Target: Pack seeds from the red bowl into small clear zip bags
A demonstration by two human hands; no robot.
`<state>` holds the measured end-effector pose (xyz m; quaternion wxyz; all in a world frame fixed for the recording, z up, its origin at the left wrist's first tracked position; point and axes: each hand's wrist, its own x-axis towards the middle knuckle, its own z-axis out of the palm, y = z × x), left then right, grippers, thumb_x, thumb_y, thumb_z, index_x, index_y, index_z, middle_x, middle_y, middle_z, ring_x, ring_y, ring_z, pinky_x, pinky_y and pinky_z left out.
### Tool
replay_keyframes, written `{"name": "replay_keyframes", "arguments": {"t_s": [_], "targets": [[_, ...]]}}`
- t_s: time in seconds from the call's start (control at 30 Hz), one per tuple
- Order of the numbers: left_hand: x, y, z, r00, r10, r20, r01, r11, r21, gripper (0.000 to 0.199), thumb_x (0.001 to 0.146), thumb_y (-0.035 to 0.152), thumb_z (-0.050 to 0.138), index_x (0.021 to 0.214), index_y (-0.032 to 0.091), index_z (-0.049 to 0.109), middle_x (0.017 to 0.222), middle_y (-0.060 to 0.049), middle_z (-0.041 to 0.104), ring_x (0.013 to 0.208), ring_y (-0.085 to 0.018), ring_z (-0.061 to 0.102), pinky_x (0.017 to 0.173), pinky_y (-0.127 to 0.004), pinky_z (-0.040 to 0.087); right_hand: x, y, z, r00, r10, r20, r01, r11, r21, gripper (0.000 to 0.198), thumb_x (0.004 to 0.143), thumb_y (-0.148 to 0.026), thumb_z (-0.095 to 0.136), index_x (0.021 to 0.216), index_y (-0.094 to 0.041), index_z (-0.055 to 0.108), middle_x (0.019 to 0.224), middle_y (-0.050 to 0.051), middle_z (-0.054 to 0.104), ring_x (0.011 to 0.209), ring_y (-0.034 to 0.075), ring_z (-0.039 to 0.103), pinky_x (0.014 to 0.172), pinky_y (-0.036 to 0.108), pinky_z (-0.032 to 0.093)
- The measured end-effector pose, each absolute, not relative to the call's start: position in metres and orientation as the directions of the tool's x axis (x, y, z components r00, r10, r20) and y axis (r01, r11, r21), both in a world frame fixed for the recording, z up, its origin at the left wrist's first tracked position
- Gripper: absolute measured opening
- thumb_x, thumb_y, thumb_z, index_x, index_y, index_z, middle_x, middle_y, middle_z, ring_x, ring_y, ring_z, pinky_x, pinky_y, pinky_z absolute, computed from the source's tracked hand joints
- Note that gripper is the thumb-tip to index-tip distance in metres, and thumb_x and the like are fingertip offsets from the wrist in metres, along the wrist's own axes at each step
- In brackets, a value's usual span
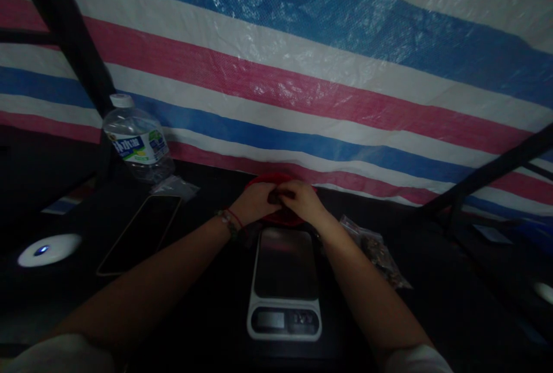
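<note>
My left hand (258,202) and my right hand (303,200) meet over a red bowl (276,177) behind the scale. The fingers of both hands are curled and close together at the bowl's middle. Something dark shows between the fingertips, too dim to name. A kitchen scale (285,263) with a dark top plate and a white rim lies just in front of the bowl, between my forearms. Beside my right forearm lies a clear plastic bag (380,253) with small brownish pieces in it.
At the left stand a large clear plastic bottle (137,142), a crumpled clear bag (176,187), a dark phone (142,234) and a white oval device (49,250) with a lit spot. Striped plastic sheeting (302,90) rises behind the black table, with dark frame bars on both sides.
</note>
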<state>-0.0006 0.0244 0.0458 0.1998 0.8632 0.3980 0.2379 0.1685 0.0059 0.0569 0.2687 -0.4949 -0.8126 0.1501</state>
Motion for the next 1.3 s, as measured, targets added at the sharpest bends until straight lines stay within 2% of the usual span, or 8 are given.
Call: {"name": "replay_keyframes", "arguments": {"t_s": [0.17, 0.27, 0.33, 0.43, 0.53, 0.7, 0.97, 1.3], "targets": [[-0.002, 0.029, 0.04, 0.563, 0.785, 0.257, 0.599, -0.603, 0.527, 0.025, 0.077, 0.032, 0.065, 0.096, 0.017, 0.068, 0.1, -0.007, 0.07, 0.093, -0.021, 0.063, 0.083, -0.03, 0.047, 0.178, 0.005, 0.06, -0.314, 0.904, 0.291, 0.755, 0.423, -0.501, 0.026, 0.085, -0.01, 0.05, 0.099, -0.018, 0.07, 0.102, 0.006, 0.071, 0.095, 0.016, 0.063, 0.088, 0.029, 0.045], [-0.005, 0.032, 0.039, 0.543, 0.794, 0.274, 0.629, -0.6, 0.494, 0.026, 0.079, 0.033, 0.064, 0.1, 0.017, 0.067, 0.101, -0.008, 0.07, 0.095, -0.022, 0.063, 0.085, -0.03, 0.047, 0.184, 0.006, 0.064, -0.265, 0.915, 0.305, 0.817, 0.381, -0.433, 0.031, 0.086, -0.008, 0.047, 0.104, -0.017, 0.07, 0.108, 0.008, 0.07, 0.1, 0.018, 0.062, 0.091, 0.03, 0.044], [-0.006, 0.032, 0.039, 0.531, 0.804, 0.268, 0.662, -0.591, 0.461, 0.026, 0.08, 0.033, 0.062, 0.099, 0.016, 0.067, 0.101, -0.01, 0.069, 0.095, -0.022, 0.063, 0.085, -0.031, 0.047, 0.185, 0.006, 0.065, -0.314, 0.933, 0.176, 0.872, 0.357, -0.336, 0.031, 0.085, -0.008, 0.047, 0.101, -0.016, 0.072, 0.105, 0.009, 0.071, 0.098, 0.019, 0.064, 0.089, 0.029, 0.044], [-0.007, 0.03, 0.037, 0.54, 0.805, 0.248, 0.695, -0.592, 0.408, 0.025, 0.082, 0.035, 0.058, 0.095, 0.015, 0.067, 0.1, -0.011, 0.069, 0.091, -0.022, 0.063, 0.081, -0.03, 0.047, 0.18, 0.004, 0.062, -0.321, 0.94, -0.115, 0.942, 0.305, -0.141, 0.028, 0.084, -0.008, 0.048, 0.095, -0.013, 0.074, 0.098, 0.014, 0.073, 0.092, 0.023, 0.066, 0.083, 0.03, 0.046], [-0.006, 0.027, 0.033, 0.552, 0.806, 0.213, 0.718, -0.589, 0.37, 0.027, 0.084, 0.039, 0.054, 0.087, 0.015, 0.067, 0.094, -0.011, 0.069, 0.083, -0.021, 0.064, 0.073, -0.03, 0.047, 0.176, 0.004, 0.053, -0.23, 0.944, -0.236, 0.973, 0.232, -0.019, 0.027, 0.084, -0.01, 0.05, 0.098, -0.009, 0.074, 0.1, 0.019, 0.072, 0.095, 0.027, 0.067, 0.081, 0.03, 0.046], [-0.007, 0.027, 0.027, 0.551, 0.818, 0.167, 0.745, -0.572, 0.344, 0.03, 0.081, 0.042, 0.054, 0.086, 0.016, 0.067, 0.092, -0.011, 0.069, 0.079, -0.021, 0.064, 0.068, -0.03, 0.046, 0.18, 0.007, 0.039, -0.231, 0.945, -0.233, 0.973, 0.227, -0.046, 0.026, 0.085, -0.014, 0.052, 0.099, -0.011, 0.073, 0.099, 0.017, 0.072, 0.091, 0.024, 0.068, 0.078, 0.028, 0.047], [-0.008, 0.03, 0.024, 0.555, 0.824, 0.119, 0.753, -0.558, 0.349, 0.029, 0.08, 0.042, 0.054, 0.083, 0.016, 0.068, 0.088, -0.011, 0.07, 0.076, -0.021, 0.065, 0.066, -0.03, 0.045, 0.187, 0.013, 0.029, -0.25, 0.948, -0.197, 0.968, 0.251, -0.019, 0.023, 0.079, -0.016, 0.057, 0.093, -0.012, 0.074, 0.094, 0.016, 0.073, 0.088, 0.025, 0.068, 0.075, 0.029, 0.048], [-0.007, 0.029, 0.023, 0.564, 0.811, 0.156, 0.732, -0.578, 0.36, 0.028, 0.082, 0.039, 0.052, 0.085, 0.016, 0.067, 0.09, -0.011, 0.069, 0.079, -0.021, 0.064, 0.069, -0.031, 0.046, 0.181, 0.012, 0.037, -0.207, 0.955, -0.212, 0.976, 0.216, 0.022, 0.024, 0.072, -0.018, 0.064, 0.092, -0.01, 0.074, 0.091, 0.017, 0.072, 0.082, 0.026, 0.067, 0.065, 0.027, 0.045]]}}
